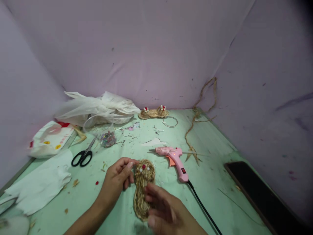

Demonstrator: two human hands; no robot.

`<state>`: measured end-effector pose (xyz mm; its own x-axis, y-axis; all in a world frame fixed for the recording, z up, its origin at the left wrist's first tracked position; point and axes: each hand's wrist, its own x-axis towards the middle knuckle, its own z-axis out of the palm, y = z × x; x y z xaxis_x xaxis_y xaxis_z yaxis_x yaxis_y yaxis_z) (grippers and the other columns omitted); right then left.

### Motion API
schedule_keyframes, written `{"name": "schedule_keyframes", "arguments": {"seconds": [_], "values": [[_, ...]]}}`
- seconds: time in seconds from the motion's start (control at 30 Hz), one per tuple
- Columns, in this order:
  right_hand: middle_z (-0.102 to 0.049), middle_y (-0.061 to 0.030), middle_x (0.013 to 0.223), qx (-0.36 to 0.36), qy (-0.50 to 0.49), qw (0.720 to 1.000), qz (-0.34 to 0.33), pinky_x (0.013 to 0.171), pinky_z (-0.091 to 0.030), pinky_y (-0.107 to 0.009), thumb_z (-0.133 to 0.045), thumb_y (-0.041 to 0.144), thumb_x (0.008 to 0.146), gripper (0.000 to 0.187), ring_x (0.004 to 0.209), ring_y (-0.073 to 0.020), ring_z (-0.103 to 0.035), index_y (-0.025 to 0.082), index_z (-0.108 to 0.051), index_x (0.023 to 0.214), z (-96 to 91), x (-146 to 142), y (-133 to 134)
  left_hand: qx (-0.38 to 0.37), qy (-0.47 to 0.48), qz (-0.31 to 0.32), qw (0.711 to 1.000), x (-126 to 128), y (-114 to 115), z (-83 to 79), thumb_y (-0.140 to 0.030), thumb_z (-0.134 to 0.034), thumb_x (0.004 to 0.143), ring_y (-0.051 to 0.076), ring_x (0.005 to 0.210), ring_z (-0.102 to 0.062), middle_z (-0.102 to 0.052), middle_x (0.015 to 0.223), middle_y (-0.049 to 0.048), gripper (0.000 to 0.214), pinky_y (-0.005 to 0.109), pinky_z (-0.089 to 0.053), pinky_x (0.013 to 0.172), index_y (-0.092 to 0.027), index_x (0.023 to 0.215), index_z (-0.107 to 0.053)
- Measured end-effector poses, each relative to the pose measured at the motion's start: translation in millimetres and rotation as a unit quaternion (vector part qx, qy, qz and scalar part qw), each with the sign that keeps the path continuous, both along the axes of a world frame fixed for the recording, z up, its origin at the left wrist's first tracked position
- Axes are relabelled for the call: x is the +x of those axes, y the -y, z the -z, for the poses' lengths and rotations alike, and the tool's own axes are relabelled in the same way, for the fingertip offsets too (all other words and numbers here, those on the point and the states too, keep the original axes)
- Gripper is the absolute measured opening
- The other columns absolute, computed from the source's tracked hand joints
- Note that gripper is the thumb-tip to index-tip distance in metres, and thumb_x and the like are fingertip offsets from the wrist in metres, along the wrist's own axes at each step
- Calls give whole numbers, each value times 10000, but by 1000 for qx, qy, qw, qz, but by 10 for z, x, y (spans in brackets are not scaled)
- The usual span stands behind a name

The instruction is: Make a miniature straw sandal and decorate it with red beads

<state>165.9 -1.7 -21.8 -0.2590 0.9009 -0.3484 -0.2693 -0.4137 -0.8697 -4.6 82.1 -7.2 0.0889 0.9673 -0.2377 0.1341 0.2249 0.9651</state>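
A small sole-shaped piece of woven straw [143,186] lies lengthwise in front of me, with one red bead and a few white beads near its far end. My left hand [119,174] pinches the upper left edge of this piece between thumb and index finger. Over its lower right side is my right hand [166,209], slightly blurred, its fingers apart and holding nothing; it hides part of the straw. To the right rests a pink hot glue gun [174,158] on its side, nozzle pointing left. A loose red bead [97,183] is left of my left forearm.
Black-handled scissors [84,155], a bag of coloured beads [107,138] and white plastic bags [97,107] are at the left. A similar beaded straw piece [154,113] and a wire ring [170,122] stand at the back. Braided straw [189,133] and a phone [264,195] lie right.
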Motion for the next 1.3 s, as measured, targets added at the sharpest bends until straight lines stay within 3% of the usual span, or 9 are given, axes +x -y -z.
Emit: {"name": "schedule_keyframes", "arguments": {"seconds": [0.1,0.27,0.4,0.5,0.57,0.67,0.77,0.97,1.3], "values": [[-519,-164,1314,16,15,1000,4,941,-418,-412,-759,524,580,770,1194,-303,-488,186,-554,1241,2,-102,-87,-4,2,-2,1000,-23,124,-47,-422,-540,805,76,392,-372,-513,463,-39,356,193,-273,425,-109,960,-606],[-626,-117,1188,88,-36,995,-25,979,-382,-429,-722,465,662,596,1126,-278,-552,208,-591,1184,-174,-140,-170,-16,19,-54,998,-59,540,-182,-474,-595,740,87,394,-368,-462,413,-48,356,202,-280,426,-136,844,-638],[-689,-98,1065,38,-32,999,13,922,-435,-405,-743,433,650,446,1022,-268,-618,202,-660,1022,-203,-192,-144,-7,19,-72,997,-56,779,-208,-448,-609,723,99,397,-413,-517,452,-20,279,217,-340,427,-174,740,-658],[-723,-91,912,4,19,998,60,828,-486,-387,-735,456,656,376,878,-253,-661,190,-679,916,-198,-213,-133,64,-29,-48,996,-95,793,-230,-393,-593,734,120,459,-498,-666,695,44,214,236,-412,454,-197,693,-668],[-727,-81,860,21,68,994,83,793,-498,-370,-726,457,664,326,823,-241,-661,193,-694,854,-214,-213,-124,127,-74,-37,988,-136,739,-278,-342,-572,751,139,526,-546,-693,788,53,185,239,-434,490,-207,673,-670],[-721,-66,818,98,164,976,105,806,-488,-355,-723,438,664,261,820,-241,-641,204,-721,778,-233,-199,-83,180,-143,-17,973,-185,620,-373,-274,-565,759,146,548,-559,-675,674,27,155,233,-421,513,-213,674,-679],[-712,-56,770,134,221,960,109,768,-498,-340,-715,449,662,252,779,-241,-638,215,-735,753,-185,-186,-24,184,-189,47,963,-195,538,-409,-244,-547,762,144,533,-549,-649,611,13,169,242,-395,523,-212,661,-678],[-684,-50,691,94,213,969,80,586,-489,-283,-692,448,684,270,655,-203,-607,193,-712,768,-7,-231,51,215,-321,195,902,-191,575,-259,-212,-429,832,162,576,-578,-627,624,35,264,272,-404,576,-189,688,-649],[-646,-28,675,145,241,956,85,591,-458,-273,-616,337,743,162,619,-166,-551,199,-695,774,48,-285,80,272,-441,278,809,-283,593,-158,-139,-356,856,165,571,-573,-606,665,37,259,263,-379,532,-192,737,-580]]}}
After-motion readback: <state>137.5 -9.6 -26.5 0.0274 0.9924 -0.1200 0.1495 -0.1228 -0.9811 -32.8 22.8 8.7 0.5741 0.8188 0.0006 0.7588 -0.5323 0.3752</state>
